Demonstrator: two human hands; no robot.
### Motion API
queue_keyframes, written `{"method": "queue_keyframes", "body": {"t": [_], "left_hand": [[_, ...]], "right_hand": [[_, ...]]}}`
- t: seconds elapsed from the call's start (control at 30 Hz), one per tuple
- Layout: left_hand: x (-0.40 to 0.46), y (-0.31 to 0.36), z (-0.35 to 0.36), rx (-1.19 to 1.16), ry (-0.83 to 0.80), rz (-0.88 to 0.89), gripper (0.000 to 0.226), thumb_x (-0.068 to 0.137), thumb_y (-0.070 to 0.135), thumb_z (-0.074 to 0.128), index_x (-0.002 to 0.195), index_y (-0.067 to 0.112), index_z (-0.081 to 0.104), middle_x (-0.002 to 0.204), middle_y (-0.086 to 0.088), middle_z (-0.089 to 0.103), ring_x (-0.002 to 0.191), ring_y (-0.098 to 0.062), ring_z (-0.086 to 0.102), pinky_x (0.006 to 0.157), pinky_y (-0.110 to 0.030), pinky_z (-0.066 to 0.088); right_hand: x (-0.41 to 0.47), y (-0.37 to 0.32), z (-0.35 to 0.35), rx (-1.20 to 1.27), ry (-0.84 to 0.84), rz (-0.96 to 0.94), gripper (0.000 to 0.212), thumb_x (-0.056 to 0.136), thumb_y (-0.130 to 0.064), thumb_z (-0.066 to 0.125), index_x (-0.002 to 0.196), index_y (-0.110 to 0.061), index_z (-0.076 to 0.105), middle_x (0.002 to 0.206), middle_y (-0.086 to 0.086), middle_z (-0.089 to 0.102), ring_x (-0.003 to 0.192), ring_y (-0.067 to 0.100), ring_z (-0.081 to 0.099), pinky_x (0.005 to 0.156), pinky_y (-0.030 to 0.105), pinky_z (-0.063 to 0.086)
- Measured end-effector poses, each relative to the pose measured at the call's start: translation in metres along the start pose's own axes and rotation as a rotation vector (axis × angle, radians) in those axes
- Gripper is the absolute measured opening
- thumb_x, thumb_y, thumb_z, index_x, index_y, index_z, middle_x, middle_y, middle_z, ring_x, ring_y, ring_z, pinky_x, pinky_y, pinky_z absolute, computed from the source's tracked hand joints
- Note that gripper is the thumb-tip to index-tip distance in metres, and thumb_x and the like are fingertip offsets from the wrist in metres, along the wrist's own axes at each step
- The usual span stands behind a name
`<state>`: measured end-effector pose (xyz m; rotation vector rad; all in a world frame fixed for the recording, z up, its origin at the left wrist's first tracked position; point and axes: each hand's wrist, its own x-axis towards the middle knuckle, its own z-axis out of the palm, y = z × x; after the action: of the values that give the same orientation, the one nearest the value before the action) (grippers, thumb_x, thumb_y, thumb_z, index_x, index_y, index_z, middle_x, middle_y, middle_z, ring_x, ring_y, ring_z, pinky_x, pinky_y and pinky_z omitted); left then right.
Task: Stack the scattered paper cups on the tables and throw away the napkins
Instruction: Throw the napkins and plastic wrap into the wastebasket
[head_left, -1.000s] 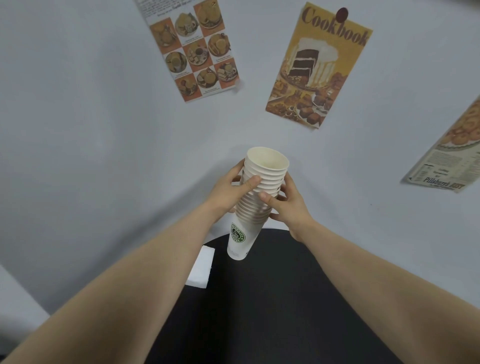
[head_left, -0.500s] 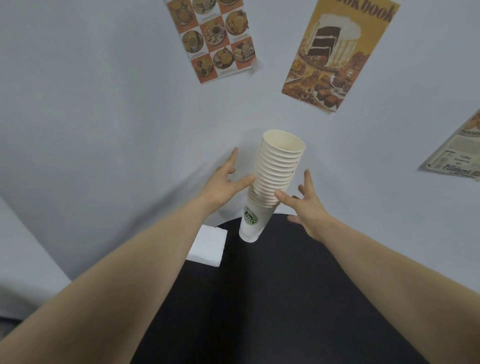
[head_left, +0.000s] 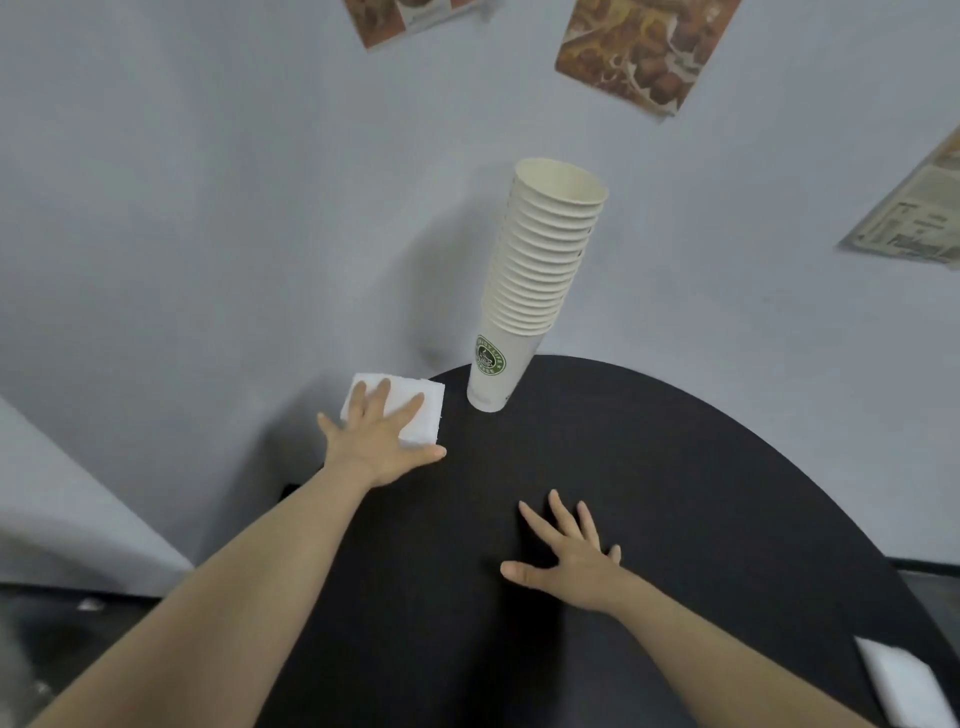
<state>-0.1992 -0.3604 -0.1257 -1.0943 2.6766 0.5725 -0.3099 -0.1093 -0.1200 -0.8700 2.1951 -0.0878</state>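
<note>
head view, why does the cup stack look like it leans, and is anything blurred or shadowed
Head view: wide-angle distortion bends the table edge and tilts the cup stack; posters up top are motion-smeared; a soft shadow falls on the wall left of the stack; the napkin under the left hand is sharp.

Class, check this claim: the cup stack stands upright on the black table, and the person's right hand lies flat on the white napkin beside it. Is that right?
Not quite. The head view shows the left hand flat on the white napkin; the right hand is spread above the black table. The cup stack does stand upright.
</note>
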Motion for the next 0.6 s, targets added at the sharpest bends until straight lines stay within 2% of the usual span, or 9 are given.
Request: {"method": "queue_keyframes", "body": {"t": [0.13,0.23,0.33,0.43,0.53,0.6], "left_hand": [[0.005,0.008,0.010,0.041,0.240,0.023,0.081,0.077,0.076,0.049,0.146,0.042,0.026,0.154,-0.002,0.016,0.145,-0.021,0.003,0.110,-0.068,0.011],[0.011,0.015,0.015,0.013,0.354,0.001,0.074,0.076,0.072,0.055,0.138,0.035,0.042,0.143,-0.004,0.030,0.139,-0.024,0.019,0.108,-0.068,0.018],[0.014,0.021,0.015,-0.030,0.403,-0.040,0.068,0.073,0.067,0.063,0.130,0.031,0.052,0.135,-0.005,0.039,0.132,-0.025,0.030,0.105,-0.063,0.026],[0.004,0.024,0.010,-0.048,0.429,-0.049,0.063,0.072,0.057,0.065,0.127,0.030,0.055,0.130,-0.004,0.043,0.125,-0.024,0.036,0.094,-0.051,0.037],[-0.028,0.043,0.019,-0.095,0.386,0.071,0.061,0.070,0.057,0.062,0.127,0.035,0.052,0.134,0.001,0.041,0.126,-0.022,0.034,0.092,-0.047,0.036],[-0.058,0.056,0.035,-0.088,0.370,0.187,0.063,0.066,0.063,0.052,0.125,0.041,0.051,0.135,0.007,0.040,0.126,-0.018,0.035,0.092,-0.046,0.036]], "right_hand": [[-0.005,0.004,0.018,-0.241,0.084,-0.007,0.096,0.079,-0.072,0.050,0.142,-0.053,-0.018,0.153,-0.011,-0.033,0.140,0.025,-0.033,0.110,0.067,-0.006],[-0.003,0.003,0.019,-0.258,0.049,0.017,0.097,0.079,-0.073,0.049,0.140,-0.053,-0.023,0.150,-0.010,-0.039,0.137,0.025,-0.038,0.109,0.068,-0.009],[-0.001,0.003,0.019,-0.200,0.008,0.051,0.103,0.075,-0.074,0.053,0.139,-0.054,-0.025,0.145,-0.013,-0.045,0.132,0.022,-0.045,0.107,0.066,-0.017],[0.001,0.001,0.021,-0.176,0.002,0.065,0.105,0.073,-0.072,0.057,0.138,-0.056,-0.024,0.145,-0.013,-0.045,0.131,0.021,-0.045,0.107,0.065,-0.019],[0.001,-0.001,0.022,-0.155,0.009,0.084,0.105,0.073,-0.069,0.059,0.139,-0.056,-0.022,0.146,-0.014,-0.044,0.133,0.021,-0.044,0.106,0.065,-0.019],[0.001,0.001,0.024,-0.145,0.026,0.069,0.105,0.073,-0.069,0.059,0.139,-0.056,-0.021,0.147,-0.014,-0.043,0.133,0.021,-0.044,0.106,0.065,-0.020]]}}
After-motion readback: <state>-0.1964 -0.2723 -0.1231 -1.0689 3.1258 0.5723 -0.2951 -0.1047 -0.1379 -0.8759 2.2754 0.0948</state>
